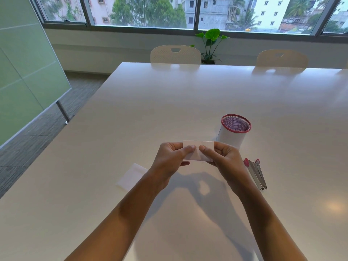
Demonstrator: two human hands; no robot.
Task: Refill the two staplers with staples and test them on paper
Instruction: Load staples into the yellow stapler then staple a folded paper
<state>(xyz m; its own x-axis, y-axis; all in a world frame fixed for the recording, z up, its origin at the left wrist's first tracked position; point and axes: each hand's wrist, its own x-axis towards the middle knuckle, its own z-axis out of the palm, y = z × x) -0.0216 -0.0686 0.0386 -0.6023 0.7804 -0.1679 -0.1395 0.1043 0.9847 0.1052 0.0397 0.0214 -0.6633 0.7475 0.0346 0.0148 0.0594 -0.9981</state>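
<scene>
Paper [198,147] pinched by both hands; stapler [256,173] beside mesh cup [233,131].

- Bright daylight comes from the windows [188,12] ahead.
- Soft arm shadows fall toward the viewer on the glossy table [169,102].
- A glare spot sits lower right.
- Edges bend, wide-angle.
</scene>
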